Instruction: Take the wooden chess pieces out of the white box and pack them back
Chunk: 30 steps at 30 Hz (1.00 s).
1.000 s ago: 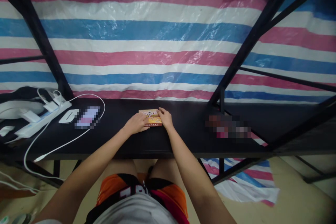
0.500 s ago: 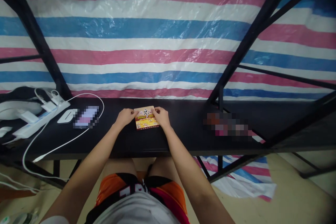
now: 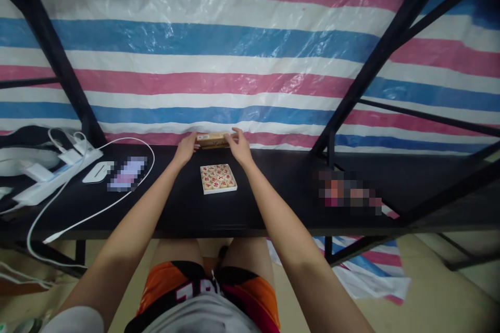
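Between my two hands, at the back of the black table, is the box lid [image 3: 213,140] of a Chinese chess set, tilted with an edge toward me. My left hand [image 3: 186,150] grips its left end and my right hand [image 3: 239,146] its right end. Closer to me lies a shallow white tray [image 3: 220,192], apart from both hands. Round Chinese chess pieces [image 3: 219,177] with red characters fill it in rows. The lid's far side is hidden.
On the left of the table [image 3: 179,213] lie a white power strip [image 3: 58,174] with plugs, a white flat object [image 3: 98,171], a blurred phone [image 3: 128,173] and a looping white cable [image 3: 105,213]. A pixelated item [image 3: 349,191] lies right, near a black metal post [image 3: 363,78].
Both hands have lifted the lid off and carried it away from me to the back of the table. The tray of chess pieces underneath is now uncovered.
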Motion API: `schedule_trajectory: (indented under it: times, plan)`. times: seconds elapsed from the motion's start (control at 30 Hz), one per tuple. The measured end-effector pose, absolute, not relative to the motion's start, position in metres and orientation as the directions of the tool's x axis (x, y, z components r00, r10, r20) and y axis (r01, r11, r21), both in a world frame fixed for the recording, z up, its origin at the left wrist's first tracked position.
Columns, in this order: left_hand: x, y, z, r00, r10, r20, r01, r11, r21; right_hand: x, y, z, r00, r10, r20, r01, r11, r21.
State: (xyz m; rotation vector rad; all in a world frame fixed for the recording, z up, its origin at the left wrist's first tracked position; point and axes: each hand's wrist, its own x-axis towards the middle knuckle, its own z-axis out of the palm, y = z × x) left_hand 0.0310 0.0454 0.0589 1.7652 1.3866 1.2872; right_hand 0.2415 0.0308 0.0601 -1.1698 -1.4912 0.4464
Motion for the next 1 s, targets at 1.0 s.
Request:
schedule_trajectory:
  times: [1.0]
  plan:
    - [0.009,0.008,0.003,0.384,0.905,0.183,0.738,-0.42,0.528,0.25,0.011,-0.023,-0.114,0.957,0.265,0.691,0.268,-0.671]
